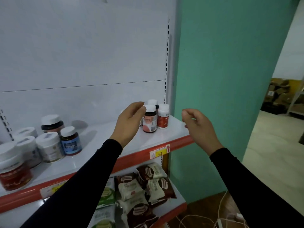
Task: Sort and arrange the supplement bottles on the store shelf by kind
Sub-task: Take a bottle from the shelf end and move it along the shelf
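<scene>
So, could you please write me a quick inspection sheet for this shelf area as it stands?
Surface: white shelf with a red front edge, price tag 188.
Job's things: three white-capped bottles at the right end; a larger mixed cluster of jars at the left.
Clutter: snack packets on the lower shelf.
Hands: left hand beside the right-end bottles, right hand loosely curled; both hold nothing.
Cables: white cords on the floor.
Surroundings: green wall, cardboard boxes beyond.
</scene>
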`<state>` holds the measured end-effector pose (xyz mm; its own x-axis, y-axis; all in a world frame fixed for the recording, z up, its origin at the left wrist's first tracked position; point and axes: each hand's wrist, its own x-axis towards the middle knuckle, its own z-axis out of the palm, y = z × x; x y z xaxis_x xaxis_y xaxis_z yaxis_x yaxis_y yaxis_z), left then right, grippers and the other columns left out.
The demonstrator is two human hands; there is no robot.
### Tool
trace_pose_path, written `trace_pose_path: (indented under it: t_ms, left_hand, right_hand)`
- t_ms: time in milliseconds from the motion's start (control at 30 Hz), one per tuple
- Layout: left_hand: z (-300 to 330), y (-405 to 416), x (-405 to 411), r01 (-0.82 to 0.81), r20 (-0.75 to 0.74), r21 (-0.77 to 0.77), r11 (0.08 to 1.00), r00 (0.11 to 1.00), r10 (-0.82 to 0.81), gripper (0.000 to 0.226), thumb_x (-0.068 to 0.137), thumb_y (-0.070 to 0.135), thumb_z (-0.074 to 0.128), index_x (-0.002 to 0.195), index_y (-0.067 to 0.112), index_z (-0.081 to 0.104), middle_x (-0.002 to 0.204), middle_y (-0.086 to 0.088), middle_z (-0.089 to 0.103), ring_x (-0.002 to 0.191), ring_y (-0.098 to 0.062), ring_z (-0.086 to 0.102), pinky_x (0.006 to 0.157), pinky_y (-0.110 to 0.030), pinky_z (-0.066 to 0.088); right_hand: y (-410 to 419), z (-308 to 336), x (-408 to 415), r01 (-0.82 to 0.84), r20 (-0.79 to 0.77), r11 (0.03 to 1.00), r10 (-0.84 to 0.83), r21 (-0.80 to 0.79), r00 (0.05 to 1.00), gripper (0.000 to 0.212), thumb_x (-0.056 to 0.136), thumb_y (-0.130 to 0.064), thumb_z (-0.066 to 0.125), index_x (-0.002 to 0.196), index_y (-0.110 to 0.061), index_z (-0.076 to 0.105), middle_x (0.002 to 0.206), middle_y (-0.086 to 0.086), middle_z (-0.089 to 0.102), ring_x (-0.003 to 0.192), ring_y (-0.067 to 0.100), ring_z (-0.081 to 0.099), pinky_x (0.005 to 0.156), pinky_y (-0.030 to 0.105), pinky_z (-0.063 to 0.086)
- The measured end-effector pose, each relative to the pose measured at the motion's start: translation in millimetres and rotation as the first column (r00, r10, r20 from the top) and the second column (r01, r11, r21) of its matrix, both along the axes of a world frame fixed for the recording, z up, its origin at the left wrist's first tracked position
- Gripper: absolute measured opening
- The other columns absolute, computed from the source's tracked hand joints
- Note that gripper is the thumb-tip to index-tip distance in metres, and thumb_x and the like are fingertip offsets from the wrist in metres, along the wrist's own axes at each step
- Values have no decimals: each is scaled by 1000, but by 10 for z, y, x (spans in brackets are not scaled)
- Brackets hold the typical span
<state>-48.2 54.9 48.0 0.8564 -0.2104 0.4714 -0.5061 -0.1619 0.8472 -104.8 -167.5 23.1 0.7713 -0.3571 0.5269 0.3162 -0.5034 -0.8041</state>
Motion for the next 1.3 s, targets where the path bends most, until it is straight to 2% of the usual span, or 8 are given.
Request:
trace_pose_path:
  t_ms: [100,233,433,533,667,900,1067,1300]
  left_hand:
    - [-4,-136,197,-18,-8,-1,1000,1000,18,26,100,31,50,123,28,62,114,21,63,98,21,53,71,5,36]
    - [-18,-269,359,-53,-33,36,998,998,54,27,99,33,50,123,28,62,114,24,61,95,25,52,68,4,37]
    - [-80,-425,402,-187,-48,58,981,981,190,33,98,37,52,126,25,62,124,13,64,112,4,55,84,-12,38]
    - [-102,-526,305,-266,-58,56,962,961,269,26,97,38,53,118,27,65,115,18,66,106,7,57,83,-14,40]
    - [-123,-629,163,-348,-53,72,935,935,352,20,96,40,53,111,34,65,110,24,66,98,15,58,74,-4,40]
    - [-157,-875,47,-391,-36,161,906,915,402,17,91,38,62,108,40,64,110,16,68,105,0,62,91,-25,49]
    - [-186,-1053,-37,-234,-124,157,960,959,254,38,86,42,70,120,38,56,114,14,65,103,-2,64,88,-27,51]
    - [-260,-888,-233,-90,-217,-66,994,974,74,47,82,22,76,125,24,58,112,-7,71,98,-21,71,91,-37,56]
  right_hand:
    - [-121,-8,320,-17,-32,1000,16,-19,999,32,90,-52,53,109,-28,64,102,-20,64,95,0,63,89,32,54]
    - [-288,-18,775,-43,-58,996,39,-73,998,32,94,-45,56,115,-22,61,110,-14,65,88,-11,59,71,-2,39]
    - [-362,-57,1483,-208,-226,974,185,-85,956,71,91,-52,56,148,-16,34,150,9,42,130,23,47,103,35,40]
    - [-363,-119,1692,-296,-251,947,258,-127,933,72,91,-48,57,150,-16,30,151,8,41,127,24,47,91,25,37]
    - [-436,-193,1848,-402,-252,910,368,-102,895,52,92,-33,60,139,-20,42,130,3,57,98,14,55,67,13,37]
    - [-720,6,1588,-400,-128,917,396,0,909,47,77,-49,75,115,-31,53,103,-13,62,87,-3,59,63,17,42]
    - [-667,261,1241,-513,-101,844,531,159,842,59,63,-60,76,107,-23,63,102,-2,72,87,13,71,83,40,58]
    - [-202,310,949,-589,-93,785,612,190,786,55,62,-67,74,102,-31,62,98,-5,72,78,3,71,68,26,56]
